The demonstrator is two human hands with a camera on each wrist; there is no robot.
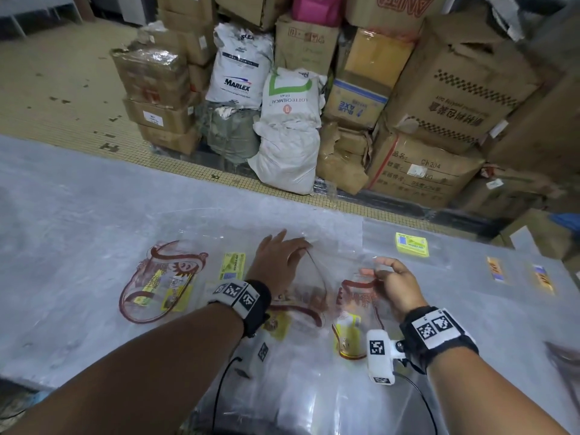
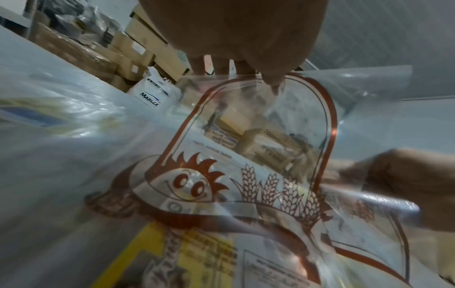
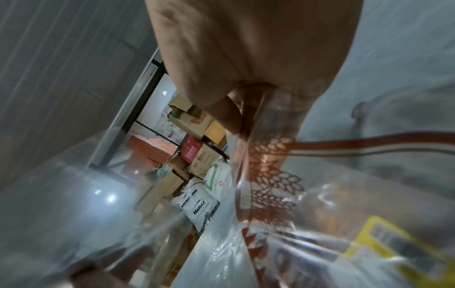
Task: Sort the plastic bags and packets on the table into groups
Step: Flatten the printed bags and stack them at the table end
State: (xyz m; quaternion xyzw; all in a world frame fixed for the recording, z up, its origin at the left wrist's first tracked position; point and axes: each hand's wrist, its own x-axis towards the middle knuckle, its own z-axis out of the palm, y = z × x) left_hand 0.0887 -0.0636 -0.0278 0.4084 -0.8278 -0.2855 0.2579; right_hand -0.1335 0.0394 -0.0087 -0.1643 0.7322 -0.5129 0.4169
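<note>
Clear plastic bags with a brown arch, wheat ears and a cartoon face lie on the table (image 1: 78,199). My left hand (image 1: 295,243) pinches the top edge of one printed bag (image 1: 314,287), thumb in front and fingers behind; in the left wrist view this bag (image 2: 258,136) is lifted under the left hand (image 2: 258,78). My right hand (image 1: 375,267) pinches the top of a neighbouring printed bag (image 1: 357,299). In the right wrist view, the right hand (image 3: 236,120) has thumb and finger closed on that bag (image 3: 270,175). A third printed bag (image 1: 157,281) lies flat on the left.
A yellow-green labelled packet (image 1: 232,265) lies between the left bag and my left hand. A clear packet with a yellow label (image 1: 411,244) sits at the right, with small orange-labelled packets (image 1: 494,268) beyond it. Cardboard boxes (image 1: 439,89) and white sacks (image 1: 235,67) stand past the table's far edge.
</note>
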